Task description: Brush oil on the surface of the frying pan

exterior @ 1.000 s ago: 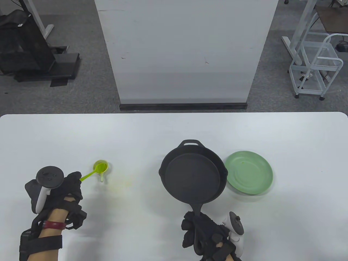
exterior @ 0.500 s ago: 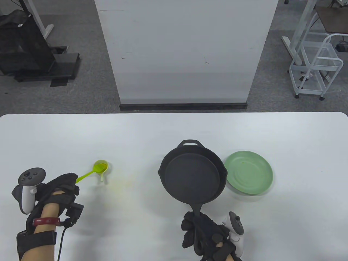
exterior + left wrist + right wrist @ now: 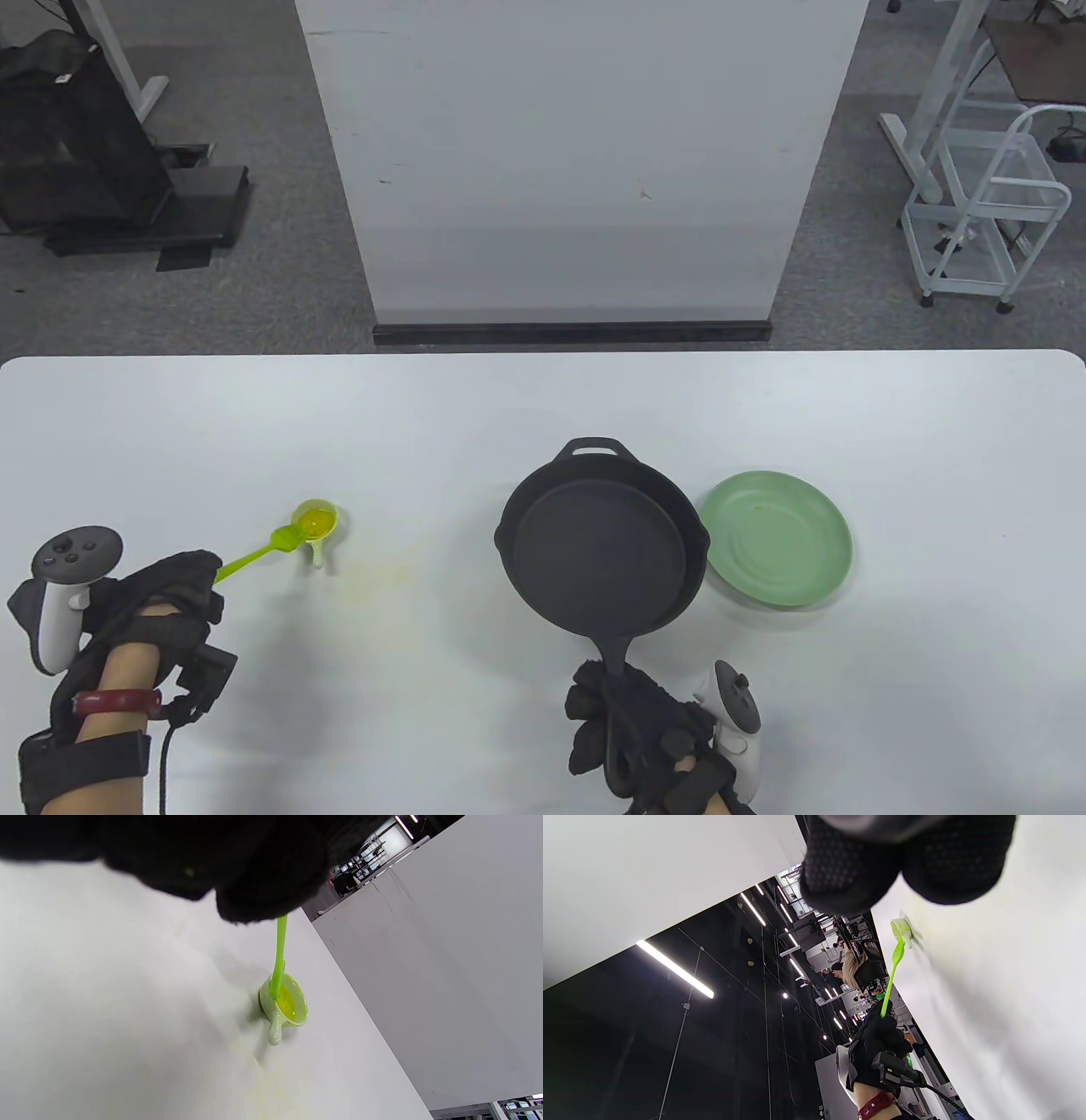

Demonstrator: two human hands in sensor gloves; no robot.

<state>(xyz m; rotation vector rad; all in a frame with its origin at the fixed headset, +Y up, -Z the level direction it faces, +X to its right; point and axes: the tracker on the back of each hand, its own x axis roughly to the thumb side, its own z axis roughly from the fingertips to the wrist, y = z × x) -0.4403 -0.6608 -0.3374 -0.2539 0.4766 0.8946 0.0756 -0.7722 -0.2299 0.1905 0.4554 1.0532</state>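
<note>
A black cast-iron frying pan (image 3: 601, 552) sits at the table's middle right, its handle toward me. My right hand (image 3: 636, 739) grips that handle at the front edge. My left hand (image 3: 174, 586) at the far left holds the handle of a bright green brush (image 3: 254, 553). The brush head is at the near rim of a small pale green cup (image 3: 316, 522) of yellow oil. In the left wrist view the brush (image 3: 278, 955) reaches down to the cup (image 3: 283, 1005). In the right wrist view the brush (image 3: 893, 976) and my left hand (image 3: 878, 1052) show across the table.
A pale green plate (image 3: 777, 539) lies just right of the pan, touching or nearly touching it. A faint yellow oil stain (image 3: 377, 577) marks the table right of the cup. A tall white panel (image 3: 577, 170) stands behind the table's far edge.
My left hand has drawn back toward the left and front, pulling the brush head from inside the cup to its near rim. The right hand and pan have not moved.
</note>
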